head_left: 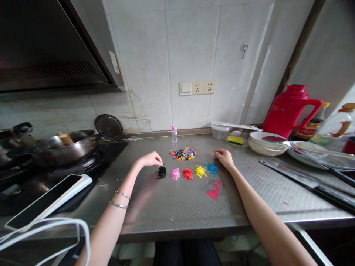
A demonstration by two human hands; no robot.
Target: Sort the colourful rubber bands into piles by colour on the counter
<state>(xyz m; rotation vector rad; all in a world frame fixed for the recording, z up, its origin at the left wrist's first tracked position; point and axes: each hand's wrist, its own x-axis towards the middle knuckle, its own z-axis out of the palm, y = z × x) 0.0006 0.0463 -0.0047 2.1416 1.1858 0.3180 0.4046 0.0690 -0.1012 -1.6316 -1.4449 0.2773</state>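
My left hand (pixel 152 159) is pinched just above a small pile of black rubber bands (pixel 161 172), and a dark strand like one of them shows at its fingertips. To the right, in a row, lie piles of pink bands (pixel 175 174), red bands (pixel 188 174), yellow bands (pixel 200 171) and blue bands (pixel 212 169). Behind the row is a larger mixed heap of coloured rubber bands (pixel 183 153). Beside the blue pile rests my right hand (pixel 224 158), thumb and fingers drawn together; whatever may be between them is too small to make out.
A small clear bottle with a pink cap (pixel 174 135) stands behind the heap. Torn red paper (pixel 214 190) lies in front of the blue pile. A knife (pixel 288 173), bowls (pixel 267 147) and a red thermos (pixel 290 111) are on the right; pans (pixel 63 149) and a white device (pixel 50 199) on the left.
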